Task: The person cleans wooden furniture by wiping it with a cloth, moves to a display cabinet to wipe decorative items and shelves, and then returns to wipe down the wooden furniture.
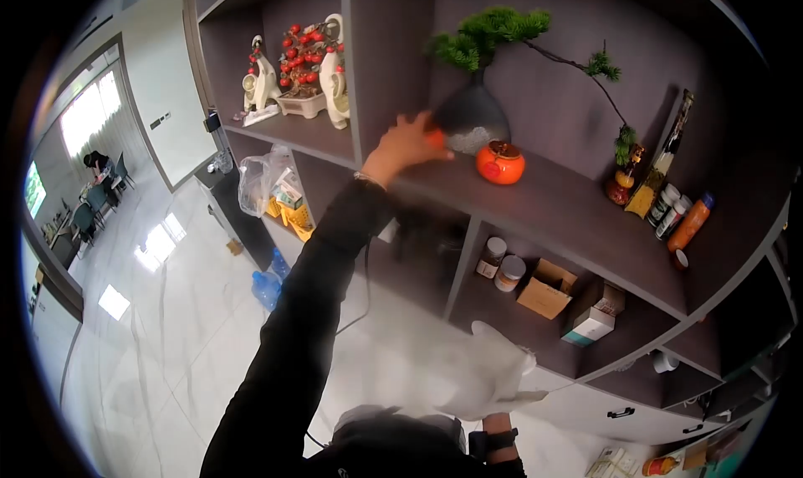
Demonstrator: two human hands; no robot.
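My left hand (408, 149) reaches onto the middle shelf, its fingers around a small orange-red ornament (435, 138), mostly covered by the hand. Just behind it stands a dark vase (475, 112) with a speckled white lower part and a green pine branch (502, 28). To the right of the hand sits an orange persimmon-shaped jar (500, 163) with a brown top. Low in front of my body, my right hand (499, 426) holds a white cloth (477, 369), blurred and hanging loose. The cloth hides most of those fingers.
Potted red-fruit ornaments (303, 68) fill the left compartment. Gourd (621, 185), spray can (691, 220) and small bottles stand at the shelf's right. Below are jars (509, 273) and an open cardboard box (548, 288). Blue plastic bottles (268, 287) lie on the floor; a person (97, 162) is far left.
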